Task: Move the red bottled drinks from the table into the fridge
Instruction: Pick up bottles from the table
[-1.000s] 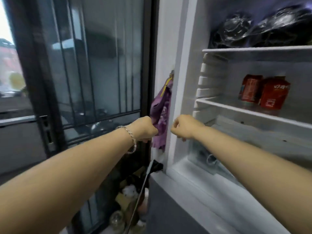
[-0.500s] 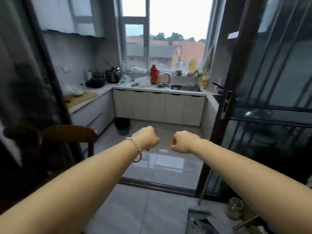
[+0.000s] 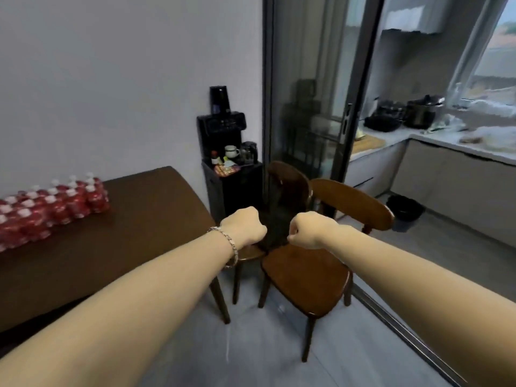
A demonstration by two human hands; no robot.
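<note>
Where the dark table (image 3: pixel 139 219) meets the wall, the red bottled drinks (image 3: pixel 53 208) stand upright, white caps up, packed in a block whose long axis runs along the table's far edge; label print is too blurred to read. Left hand (image 3: pixel 245 229), with a chain bracelet (image 3: pixel 227 245) at the wrist, and right hand (image 3: pixel 307 230) are curled into fists holding nothing, side by side but apart, above two wooden chairs (image 3: pixel 304 275) off the table's right end

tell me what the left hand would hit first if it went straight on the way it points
Probably the backrest of the farther chair: the left hand, an empty fist, points toward it, passing close by the right hand. Depth is unclear.
</note>
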